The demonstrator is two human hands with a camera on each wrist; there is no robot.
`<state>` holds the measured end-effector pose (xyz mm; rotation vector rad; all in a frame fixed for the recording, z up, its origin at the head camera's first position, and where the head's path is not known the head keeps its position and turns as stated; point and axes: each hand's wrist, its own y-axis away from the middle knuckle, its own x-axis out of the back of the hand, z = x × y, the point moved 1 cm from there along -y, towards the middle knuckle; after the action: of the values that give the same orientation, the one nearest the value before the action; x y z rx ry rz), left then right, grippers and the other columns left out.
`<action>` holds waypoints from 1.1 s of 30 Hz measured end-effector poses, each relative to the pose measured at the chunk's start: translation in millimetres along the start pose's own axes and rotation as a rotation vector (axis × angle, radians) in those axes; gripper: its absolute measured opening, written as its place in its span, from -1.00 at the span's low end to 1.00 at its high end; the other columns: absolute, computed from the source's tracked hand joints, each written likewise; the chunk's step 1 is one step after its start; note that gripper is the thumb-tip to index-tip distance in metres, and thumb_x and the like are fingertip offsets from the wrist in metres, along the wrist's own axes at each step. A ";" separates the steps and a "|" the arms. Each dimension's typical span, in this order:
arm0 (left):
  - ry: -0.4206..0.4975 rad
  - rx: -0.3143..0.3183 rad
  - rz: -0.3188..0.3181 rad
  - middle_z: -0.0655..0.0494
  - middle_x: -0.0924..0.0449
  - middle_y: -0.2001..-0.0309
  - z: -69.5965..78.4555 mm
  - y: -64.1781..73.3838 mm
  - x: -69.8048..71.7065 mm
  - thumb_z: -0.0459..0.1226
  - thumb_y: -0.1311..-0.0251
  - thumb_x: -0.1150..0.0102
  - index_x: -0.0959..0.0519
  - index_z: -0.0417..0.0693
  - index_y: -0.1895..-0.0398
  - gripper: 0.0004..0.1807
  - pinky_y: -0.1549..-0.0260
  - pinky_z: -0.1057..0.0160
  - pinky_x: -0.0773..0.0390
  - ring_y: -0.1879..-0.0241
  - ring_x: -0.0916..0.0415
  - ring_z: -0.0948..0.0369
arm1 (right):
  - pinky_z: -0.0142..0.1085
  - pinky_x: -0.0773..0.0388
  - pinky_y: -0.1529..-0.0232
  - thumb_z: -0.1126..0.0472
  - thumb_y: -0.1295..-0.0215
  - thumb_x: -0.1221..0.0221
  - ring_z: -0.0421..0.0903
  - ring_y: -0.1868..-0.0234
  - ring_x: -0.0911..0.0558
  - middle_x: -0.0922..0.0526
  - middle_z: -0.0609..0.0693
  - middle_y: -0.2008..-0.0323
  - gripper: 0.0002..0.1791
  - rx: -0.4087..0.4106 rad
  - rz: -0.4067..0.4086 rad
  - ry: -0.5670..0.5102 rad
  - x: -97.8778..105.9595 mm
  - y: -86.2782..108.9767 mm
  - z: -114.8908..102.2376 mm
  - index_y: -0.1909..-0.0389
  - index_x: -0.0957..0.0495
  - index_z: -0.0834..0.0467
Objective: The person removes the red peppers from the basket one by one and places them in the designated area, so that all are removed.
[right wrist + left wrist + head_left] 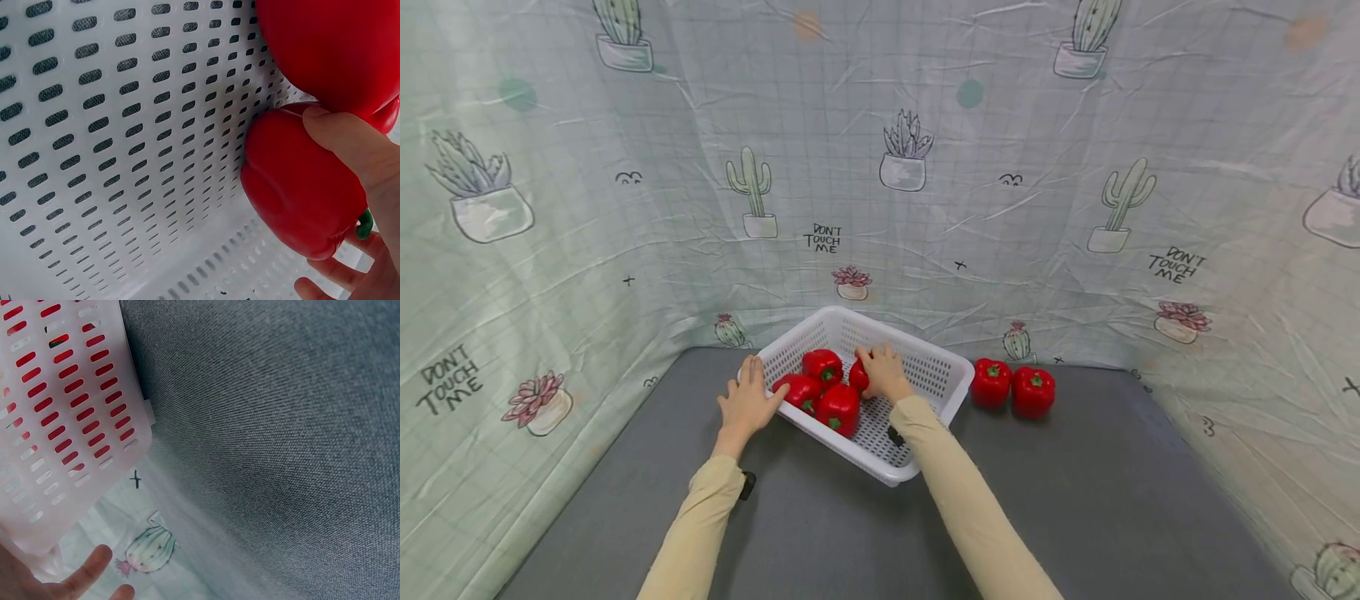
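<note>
A white perforated plastic basket [842, 447] holds several red bell peppers. Inside it, my right hand [883, 372] grips one bell pepper [300, 181], thumb on one side and fingers around the green-stem end. Next to that one are a bell pepper [822, 367] toward the back, another bell pepper [838, 409] nearer the front wall, and a third bell pepper [797, 392] by the left corner. My left hand [747, 404] rests at the basket's left corner, its fingers spread and its thumb at the rim. Its fingers [94, 569] reach past the basket's wall in the left wrist view.
Two more red bell peppers [1033, 392] stand side by side on the dark grey tabletop [1075, 500], just right of the basket. A cactus-print sheet [850, 125] hangs behind and along both sides of the table.
</note>
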<state>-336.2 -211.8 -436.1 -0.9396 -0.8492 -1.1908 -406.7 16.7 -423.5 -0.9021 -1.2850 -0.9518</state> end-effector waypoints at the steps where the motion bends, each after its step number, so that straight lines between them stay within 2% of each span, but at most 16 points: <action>1: 0.001 -0.001 -0.001 -0.22 0.22 -0.37 0.0 0.1 0.2 0.12 -0.14 0.14 0.14 -0.27 -0.35 -0.11 0.05 -0.48 0.02 -0.17 0.01 -0.37 | -0.02 -0.32 -0.07 -0.12 0.11 -0.29 0.07 -0.16 -0.27 -0.36 0.06 -0.14 -0.18 0.000 -0.001 -0.005 0.2 0.2 -0.1 -0.20 -0.12 -0.11; 16: 0.011 -0.005 0.006 -0.22 0.22 -0.38 -1.2 0.7 -1.4 0.13 -0.14 0.15 0.13 -0.27 -0.36 -0.10 0.05 -0.48 0.02 -0.17 0.00 -0.37 | 0.05 -0.30 -0.09 -0.07 0.18 -0.34 0.10 -0.15 -0.29 -0.36 0.09 -0.10 -0.19 -0.002 0.009 -0.054 3.4 1.3 0.9 -0.16 -0.20 -0.08; 22: 0.014 -0.004 0.008 -0.22 0.22 -0.38 -1.2 0.9 -1.3 0.13 -0.14 0.16 0.13 -0.27 -0.36 -0.10 0.05 -0.48 0.02 -0.17 0.01 -0.37 | 0.03 -0.34 -0.03 -0.06 0.22 -0.37 0.10 -0.10 -0.33 -0.38 0.10 -0.05 -0.19 0.006 0.044 -0.067 7.3 4.5 0.5 -0.13 -0.24 -0.06; 28: 0.006 -0.002 0.002 -0.21 0.24 -0.38 -1.8 1.9 -1.1 0.14 -0.14 0.16 0.15 -0.26 -0.36 -0.09 0.06 -0.47 -0.01 -0.17 0.00 -0.37 | 0.09 -0.37 0.03 -0.14 0.22 -0.35 0.10 -0.10 -0.34 -0.36 0.10 -0.07 -0.14 0.003 0.072 -0.046 15.5 6.8 1.4 -0.18 -0.23 -0.07; 32: 0.003 -0.003 0.009 -0.21 0.23 -0.38 -2.9 3.5 -1.5 0.13 -0.14 0.15 0.15 -0.26 -0.36 -0.10 0.06 -0.46 -0.02 -0.16 -0.01 -0.36 | 0.10 -0.38 0.06 -0.15 0.23 -0.35 0.12 -0.11 -0.33 -0.32 0.12 -0.10 -0.09 0.000 0.056 -0.096 21.8 4.8 1.8 -0.21 -0.19 -0.06; 33: 0.002 -0.004 0.009 -0.21 0.23 -0.38 -3.2 3.9 -1.6 0.12 -0.14 0.15 0.14 -0.26 -0.36 -0.10 0.06 -0.47 -0.02 -0.16 -0.01 -0.36 | 0.12 -0.39 0.12 -0.19 0.28 -0.35 0.14 -0.07 -0.35 -0.32 0.13 -0.08 -0.06 0.017 0.081 -0.101 17.5 -0.1 3.9 -0.21 -0.18 -0.06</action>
<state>-332.5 -213.7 -439.3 -0.9445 -0.8400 -1.1863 -407.4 19.2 -405.7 -0.9922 -1.3295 -0.8403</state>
